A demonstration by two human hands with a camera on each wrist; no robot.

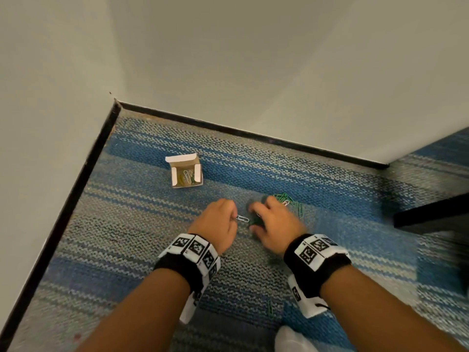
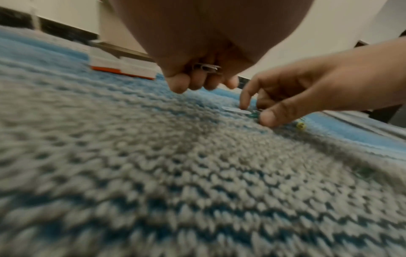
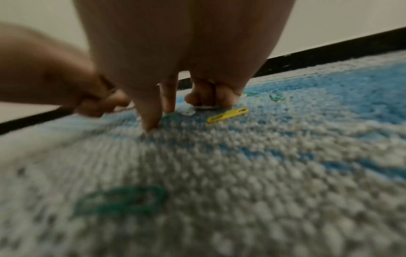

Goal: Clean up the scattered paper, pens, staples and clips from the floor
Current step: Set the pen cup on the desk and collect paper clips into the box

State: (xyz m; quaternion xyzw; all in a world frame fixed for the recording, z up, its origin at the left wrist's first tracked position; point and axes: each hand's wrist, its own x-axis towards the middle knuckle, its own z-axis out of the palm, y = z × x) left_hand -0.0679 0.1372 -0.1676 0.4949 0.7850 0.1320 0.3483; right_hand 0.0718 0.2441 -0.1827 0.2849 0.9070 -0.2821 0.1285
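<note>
My left hand [image 1: 231,219] hovers just above the striped carpet [image 1: 132,224] with its fingers curled, pinching a white paper clip [image 1: 242,219] that also shows in the left wrist view [image 2: 207,67]. Just to its right, my right hand [image 1: 254,220] is down on the carpet, thumb and forefinger closing on a dark green paper clip [image 2: 255,113]; its other fingers are curled. A small open cardboard box [image 1: 186,172] with a few clips inside stands farther off to the left. Loose green clips [image 1: 286,199] lie beyond the right hand, and a yellow clip [image 3: 227,114] lies beside it.
White walls with a black skirting board [image 1: 228,128] form a corner behind the box. A dark piece of furniture [image 1: 431,217] juts in at the right. Another green clip [image 1: 271,309] lies on the carpet between my forearms. Something white [image 1: 291,339] shows at the bottom edge.
</note>
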